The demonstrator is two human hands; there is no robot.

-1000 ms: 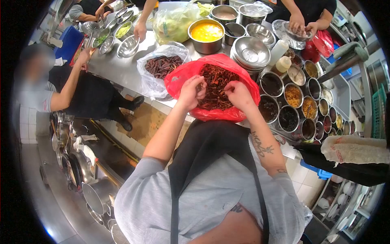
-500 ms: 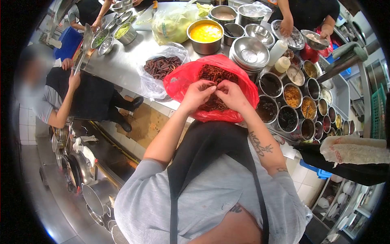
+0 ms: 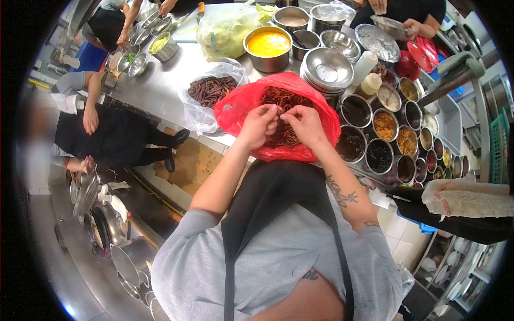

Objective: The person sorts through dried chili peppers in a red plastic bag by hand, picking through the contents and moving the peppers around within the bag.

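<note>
A red plastic bag (image 3: 230,109) lies open at the table's near edge, filled with dark red dried chillies (image 3: 286,98). Over its opening, my left hand (image 3: 259,125) is closed in a pinch, with the fingers curled. Close beside it, my right hand (image 3: 304,125) also pinches, fingertips nearly meeting those of the left. Whatever sits between the fingertips is too small to make out. A clear plastic bag (image 3: 195,115) holding longer dark dried chillies (image 3: 211,91) stands just left of the red bag.
Beyond the bags stand a pot of yellow liquid (image 3: 267,44), stacked steel bowls (image 3: 327,65) and a bag of greens (image 3: 222,32). Sauce and seasoning pots (image 3: 379,156) crowd the right. A co-worker (image 3: 101,128) stands at left; others work across the table.
My fingertips have drawn slightly apart. The co-worker at left has lowered an arm and no longer holds up the metal utensils. Across the table, a person's bowl has moved left.
</note>
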